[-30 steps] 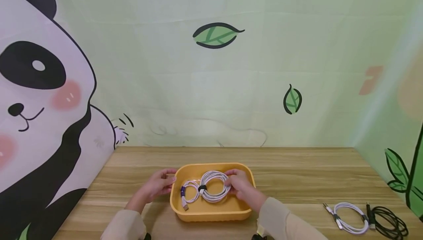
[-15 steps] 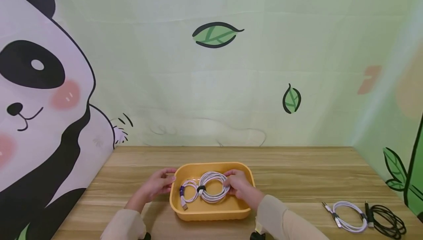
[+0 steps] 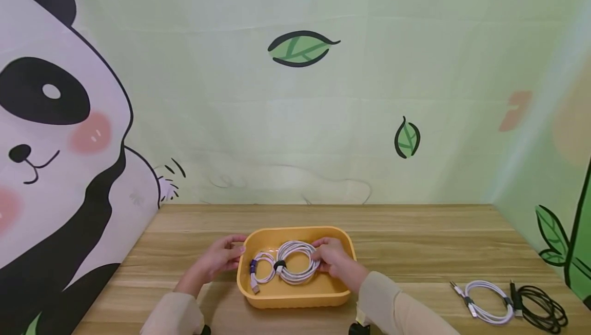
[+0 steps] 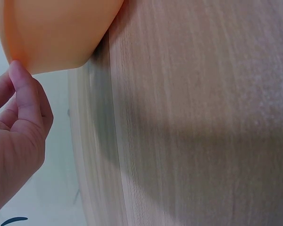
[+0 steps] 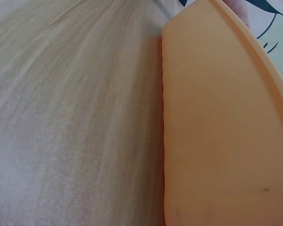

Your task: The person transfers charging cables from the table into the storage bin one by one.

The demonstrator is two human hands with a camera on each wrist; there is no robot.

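Note:
A yellow plastic basket (image 3: 297, 302) stands on the wooden table. My left hand (image 3: 220, 259) holds its left rim, with the thumb at the edge; the left wrist view shows this thumb (image 4: 22, 84) against the basket's corner. Inside the basket, my right hand (image 3: 333, 258) pinches the right side of a large white coiled cable (image 3: 297, 279) tied with a black strap. A smaller white coiled USB cable (image 3: 265, 280) with a purple tie lies directly left of it. In the right wrist view, the basket's outer wall (image 5: 221, 122) hides the right hand.
To the right on the table (image 3: 415, 242) lie a white coiled cable (image 3: 485, 318) with black ties and a black coiled cable (image 3: 547, 307), side by side. A fabric backdrop (image 3: 231, 94) with a panda and leaves rises behind the table.
The large coil has shifted very slightly left and toward me with the right hand still on it. The small coil has moved slightly left too. The left hand has stayed at the rim.

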